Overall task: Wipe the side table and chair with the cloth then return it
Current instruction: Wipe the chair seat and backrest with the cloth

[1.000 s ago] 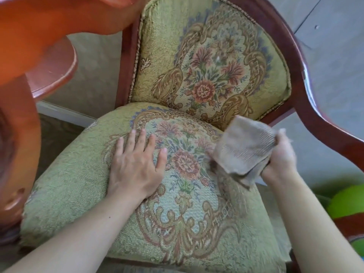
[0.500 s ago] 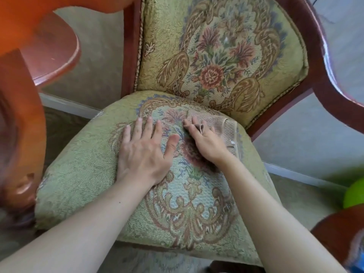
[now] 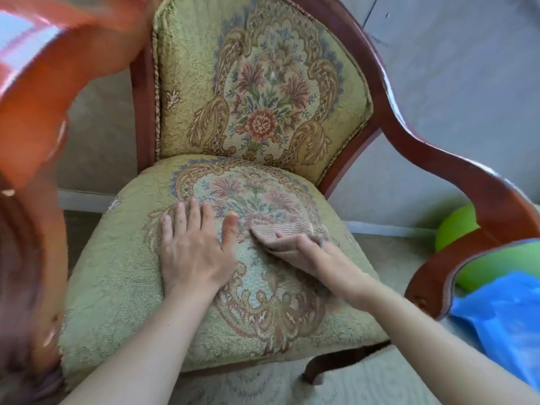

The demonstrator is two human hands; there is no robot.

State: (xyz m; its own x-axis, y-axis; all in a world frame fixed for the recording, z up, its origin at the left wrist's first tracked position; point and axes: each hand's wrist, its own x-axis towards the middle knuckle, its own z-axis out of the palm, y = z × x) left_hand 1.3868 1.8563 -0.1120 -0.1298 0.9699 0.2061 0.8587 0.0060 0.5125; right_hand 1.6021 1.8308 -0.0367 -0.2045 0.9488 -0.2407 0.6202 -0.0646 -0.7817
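Note:
The chair (image 3: 117,287) has a dark red wooden frame and green floral upholstery on its seat and back. My left hand (image 3: 193,249) lies flat and open on the middle of the seat, fingers spread. My right hand (image 3: 301,249) presses a small tan ribbed cloth (image 3: 289,228) flat against the seat, just right of my left thumb. Most of the cloth is under my fingers; its far edge sticks out beyond them. The side table does not show clearly in this view.
The chair's right wooden armrest (image 3: 455,176) curves down beside my right forearm. A blurred orange-red wooden armrest (image 3: 43,118) fills the left edge. A green round object (image 3: 455,226) and a blue plastic bag (image 3: 502,323) lie on the floor at right. Grey wall behind.
My right hand brought the cloth down from the air onto the seat and now slides it toward me. My left hand stayed flat on the seat.

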